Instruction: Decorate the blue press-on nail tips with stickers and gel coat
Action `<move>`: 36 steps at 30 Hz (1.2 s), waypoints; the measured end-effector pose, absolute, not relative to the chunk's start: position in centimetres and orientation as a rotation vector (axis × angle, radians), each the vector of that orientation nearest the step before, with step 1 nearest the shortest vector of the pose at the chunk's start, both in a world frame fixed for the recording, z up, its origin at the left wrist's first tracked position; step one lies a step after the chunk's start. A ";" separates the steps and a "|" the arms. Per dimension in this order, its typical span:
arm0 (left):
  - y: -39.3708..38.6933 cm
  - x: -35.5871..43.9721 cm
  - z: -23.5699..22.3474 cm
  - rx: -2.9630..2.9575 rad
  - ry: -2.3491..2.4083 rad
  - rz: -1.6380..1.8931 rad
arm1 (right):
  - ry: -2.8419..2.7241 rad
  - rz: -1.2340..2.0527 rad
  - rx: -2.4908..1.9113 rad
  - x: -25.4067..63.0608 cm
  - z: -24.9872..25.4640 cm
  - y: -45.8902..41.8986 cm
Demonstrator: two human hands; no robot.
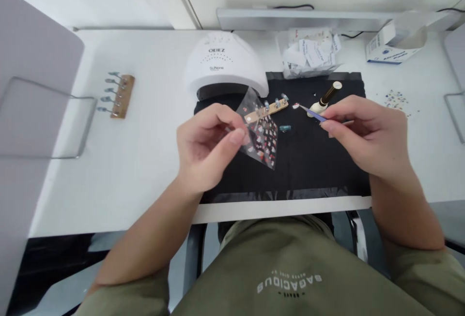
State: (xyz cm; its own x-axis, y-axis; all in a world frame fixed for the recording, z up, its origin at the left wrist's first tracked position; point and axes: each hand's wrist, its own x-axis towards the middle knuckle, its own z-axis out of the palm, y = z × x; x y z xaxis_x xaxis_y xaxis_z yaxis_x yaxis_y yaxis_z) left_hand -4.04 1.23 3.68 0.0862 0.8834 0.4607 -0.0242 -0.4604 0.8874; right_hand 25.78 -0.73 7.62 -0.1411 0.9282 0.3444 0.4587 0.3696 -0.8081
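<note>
My left hand (214,144) pinches the edge of a see-through nail sticker sheet (267,139) with small red and white designs. Between the thumb and fingers of my right hand (366,134) are purple tweezers (315,115), pointing left. A small white and red sticker (296,106) is at their tip. Partly behind the sheet lies a wooden nail stand (276,106) carrying several blue-grey nail tips. One loose nail tip (285,128) rests on the black mat (308,161). A nail polish bottle (329,96) with a dark cap leans just beyond my right fingers.
A white nail lamp (225,62) stands behind my left hand. At the left is another wooden stand (123,96) with nail tips. Toward the back are a bag of packets (310,54) and an opened box (395,42). Loose rhinestones (395,100) lie at the right.
</note>
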 end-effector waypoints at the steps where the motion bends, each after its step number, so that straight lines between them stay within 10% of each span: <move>1: 1.4 -4.3 3.9 1.612 0.860 1.505 | -1.731 0.696 -1.248 25.7 7.6 -0.6; 25: -3.7 -19.7 4.8 2.187 1.924 0.096 | -1.721 0.883 -1.264 25.4 8.1 -0.7; 36: -3.4 -2.6 5.2 2.263 1.651 0.750 | -1.712 0.881 -1.291 25.5 8.1 -0.6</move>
State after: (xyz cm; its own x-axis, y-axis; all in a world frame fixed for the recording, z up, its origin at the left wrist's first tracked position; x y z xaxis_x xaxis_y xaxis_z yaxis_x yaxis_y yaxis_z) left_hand -2.58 -3.44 5.21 0.2292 0.9377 0.2612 0.8139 -0.3318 0.4769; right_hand 25.48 -0.61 8.08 -0.1584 0.9697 0.1863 0.4120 0.2363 -0.8800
